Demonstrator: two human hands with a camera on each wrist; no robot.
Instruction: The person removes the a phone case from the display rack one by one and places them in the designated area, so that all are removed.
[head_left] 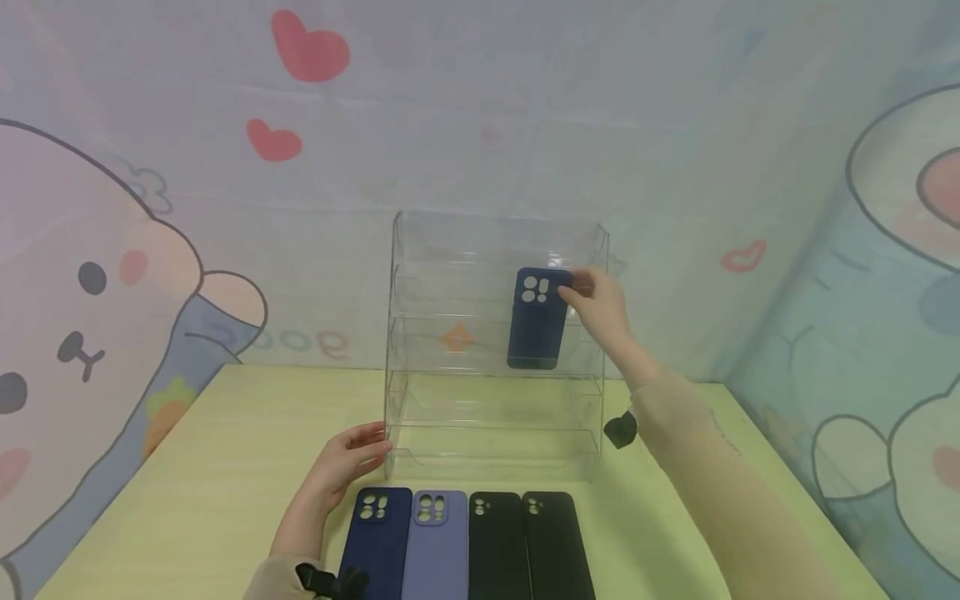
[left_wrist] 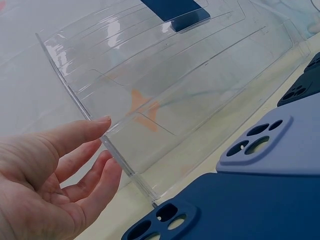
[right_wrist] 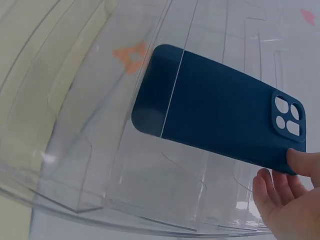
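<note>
A clear acrylic display rack (head_left: 495, 402) with several tiers stands upright on the table. My right hand (head_left: 602, 308) pinches a dark blue phone case (head_left: 537, 333) near its top right corner, thumb on the back face by the camera cutouts. The lower end of this case (right_wrist: 155, 90) shows through a clear front lip of one tier. At the rack's left side, my left hand (head_left: 347, 460) holds the side panel's edge, the thumb in front and the fingers (left_wrist: 90, 187) curled behind it.
In front of the rack lie a navy phone case (head_left: 378, 542), a lavender phone case (head_left: 437, 554) and two black phone cases (head_left: 498, 550), side by side on the pale yellow table (head_left: 187, 500). A printed cloth backdrop (head_left: 480, 125) hangs close behind the rack.
</note>
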